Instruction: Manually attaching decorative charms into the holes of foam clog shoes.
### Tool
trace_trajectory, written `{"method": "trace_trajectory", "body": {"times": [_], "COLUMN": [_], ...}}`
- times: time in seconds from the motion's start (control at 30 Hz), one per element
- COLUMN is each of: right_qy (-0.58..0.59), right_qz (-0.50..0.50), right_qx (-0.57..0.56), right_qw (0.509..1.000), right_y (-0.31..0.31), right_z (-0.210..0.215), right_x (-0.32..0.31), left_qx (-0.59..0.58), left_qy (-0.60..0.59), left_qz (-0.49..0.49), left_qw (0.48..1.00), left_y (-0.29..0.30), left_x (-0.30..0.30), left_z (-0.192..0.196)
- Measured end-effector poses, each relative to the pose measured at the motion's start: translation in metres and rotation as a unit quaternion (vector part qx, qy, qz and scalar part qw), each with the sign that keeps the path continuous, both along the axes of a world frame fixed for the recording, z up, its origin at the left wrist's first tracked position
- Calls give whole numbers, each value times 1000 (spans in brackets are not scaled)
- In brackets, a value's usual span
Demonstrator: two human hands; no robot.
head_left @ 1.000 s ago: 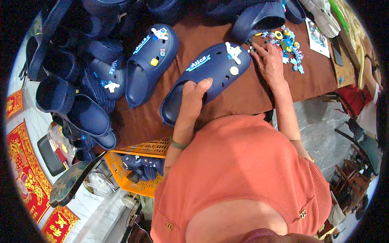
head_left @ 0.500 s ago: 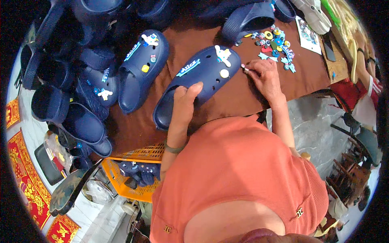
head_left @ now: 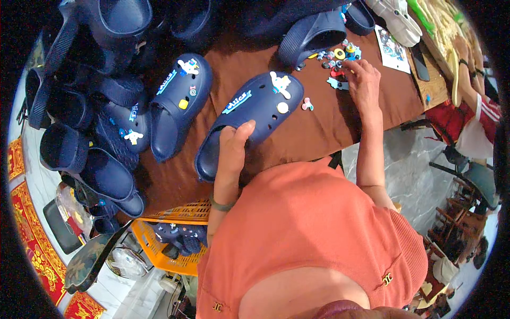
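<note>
My left hand point(head_left: 234, 146) grips a dark blue clog point(head_left: 257, 109) by the edge of its foot opening, thumb on the upper and other fingers hidden inside. On that clog sit a light-blue name charm, a white character charm and a pale round one. Right of its toe a small pinkish-white charm point(head_left: 307, 103) lies on the brown cloth. My right hand point(head_left: 364, 82) is at a heap of colourful shoe charms point(head_left: 336, 64), fingers bent and tips together among them; what they pinch is hidden. A second decorated clog point(head_left: 183, 103) lies to the left.
More blue clogs point(head_left: 109, 170) are piled along the left and far side of the cloth-covered table point(head_left: 319, 130). At the far right are a printed card point(head_left: 392, 48), a white clog point(head_left: 398, 21) and another person's arm point(head_left: 467, 77). An orange crate point(head_left: 159, 255) with clogs stands below the near edge.
My right hand has let go of the small pinkish-white charm, now on the cloth beside the clog, and moved to the charm heap. My left hand keeps its hold on the clog.
</note>
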State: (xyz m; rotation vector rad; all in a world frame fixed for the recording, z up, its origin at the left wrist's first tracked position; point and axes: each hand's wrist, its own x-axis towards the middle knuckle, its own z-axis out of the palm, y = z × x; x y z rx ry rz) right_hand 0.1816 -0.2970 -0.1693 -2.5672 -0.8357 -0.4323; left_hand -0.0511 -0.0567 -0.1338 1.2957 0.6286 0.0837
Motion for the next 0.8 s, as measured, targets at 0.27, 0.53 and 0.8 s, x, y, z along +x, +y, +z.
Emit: {"method": "trace_trajectory", "body": {"times": [0.27,0.53,0.8], "right_qy": [26,30,294], "right_qz": [17,64,105], "right_qx": [-25,10,275], "right_qw": [999,997,909], "right_y": [15,15,30], "right_z": [-7,-3,38], "right_x": [6,-4,-71], "left_qx": [-21,15,-50], "left_qy": [-12,28,-32], "left_qz": [21,10,17], "left_qw": [999,999,998], "left_y": [-5,-3,-2], "left_x": [3,0,2], "left_z": [7,9,6]}}
